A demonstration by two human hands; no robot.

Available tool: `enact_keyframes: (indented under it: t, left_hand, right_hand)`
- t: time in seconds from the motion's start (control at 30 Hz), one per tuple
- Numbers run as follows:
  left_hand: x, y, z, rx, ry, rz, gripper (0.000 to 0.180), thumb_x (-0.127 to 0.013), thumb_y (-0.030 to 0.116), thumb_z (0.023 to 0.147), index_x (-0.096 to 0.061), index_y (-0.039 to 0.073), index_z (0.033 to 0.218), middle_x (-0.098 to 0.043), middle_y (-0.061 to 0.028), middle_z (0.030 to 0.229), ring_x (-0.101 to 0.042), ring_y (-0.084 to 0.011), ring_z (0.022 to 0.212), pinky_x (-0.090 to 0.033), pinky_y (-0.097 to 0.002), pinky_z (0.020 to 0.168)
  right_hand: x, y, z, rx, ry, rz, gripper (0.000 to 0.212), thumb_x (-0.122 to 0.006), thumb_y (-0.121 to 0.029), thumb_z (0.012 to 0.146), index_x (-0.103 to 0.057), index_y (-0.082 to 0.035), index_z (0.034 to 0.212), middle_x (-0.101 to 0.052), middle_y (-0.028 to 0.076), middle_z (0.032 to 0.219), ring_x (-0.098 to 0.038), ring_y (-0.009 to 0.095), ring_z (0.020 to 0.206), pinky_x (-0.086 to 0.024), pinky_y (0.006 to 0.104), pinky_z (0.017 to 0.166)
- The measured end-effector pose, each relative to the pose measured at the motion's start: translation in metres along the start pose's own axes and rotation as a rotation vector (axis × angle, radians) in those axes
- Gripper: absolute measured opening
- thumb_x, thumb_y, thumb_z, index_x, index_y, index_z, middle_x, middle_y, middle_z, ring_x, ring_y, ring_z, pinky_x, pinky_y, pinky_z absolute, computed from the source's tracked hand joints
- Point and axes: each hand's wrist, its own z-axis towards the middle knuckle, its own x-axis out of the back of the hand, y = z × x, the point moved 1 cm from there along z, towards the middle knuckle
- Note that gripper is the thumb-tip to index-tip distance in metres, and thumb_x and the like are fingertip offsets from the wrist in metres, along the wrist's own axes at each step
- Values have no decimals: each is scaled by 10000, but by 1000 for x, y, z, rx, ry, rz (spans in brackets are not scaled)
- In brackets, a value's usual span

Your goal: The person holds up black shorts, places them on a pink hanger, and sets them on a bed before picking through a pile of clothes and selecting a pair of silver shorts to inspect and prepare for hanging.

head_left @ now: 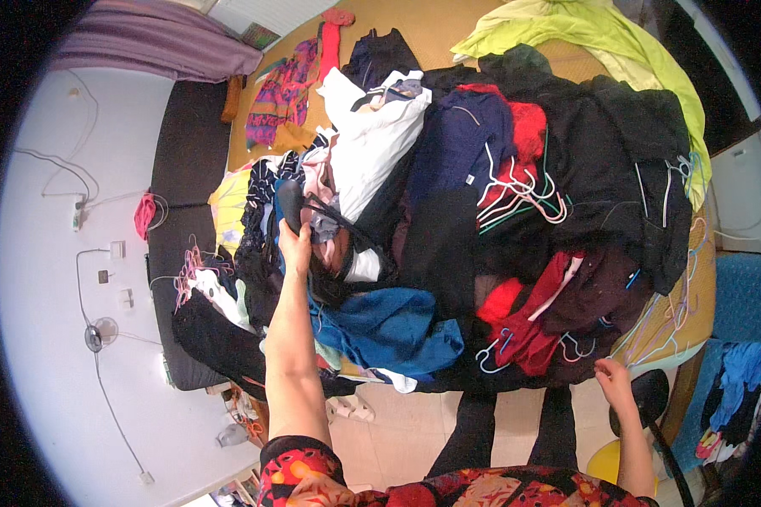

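My left hand [294,245] reaches over the bed and grips a dark, rounded piece of cloth [290,203]; its exact kind is unclear. Black straps [338,215] lie right beside that hand, over a tangle of clothes. Closer to me, a blue garment [389,329] is bunched up. My right hand [615,380] is at the bed's near right edge, its fingers curled; whatever they may hold is hidden. Pale plastic hangers [668,317] lie just beyond it. A black rounded thing [651,395] with a long dark strip sits by my right wrist.
Across the bed [448,29] spread a white garment [372,144], a navy top [461,135], black clothes [600,160] and a lime-green cloth [566,29]. White hangers [520,194] lie on red fabric. Cables run along the left wall [68,253]. A yellow rounded object [604,465] is at lower right.
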Motion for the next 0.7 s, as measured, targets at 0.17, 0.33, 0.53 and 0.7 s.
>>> enact_keyframes:
  t: [0.17,0.33,0.53,0.7]
  left_hand:
    - [25,-59,4,53,108,-80,428,-605,154,794,-472,-48,1147,-593,-221,1006,-573,-350,956,-428,-395,869]
    - [108,-109,-2,409,131,-285,212,-583,158,841,-469,47,981,-506,-46,668,-475,-149,472,-405,-280,431]
    - [148,-21,-17,500,-54,-734,187,-552,214,907,-408,97,891,-416,3,616,-396,-100,455,-326,-256,403]
    - [118,103,-94,445,-410,-963,144,-477,182,948,-414,91,856,-392,7,601,-364,-95,442,-309,-241,407]
  right_hand:
    - [-9,-21,14,84,-59,0,251,-565,-13,777,-597,39,1020,-632,142,926,-631,223,856,-497,308,754]
    - [-23,-20,20,83,-75,-21,239,-581,-28,770,-603,38,999,-632,142,922,-627,231,857,-495,313,758]
    - [-58,-91,21,147,-75,143,255,-616,-84,778,-624,8,1015,-644,132,900,-642,226,836,-504,306,751]
    - [-58,-207,17,270,-198,451,613,-703,-197,774,-436,-61,1309,-467,122,1260,-500,230,1139,-441,356,931]
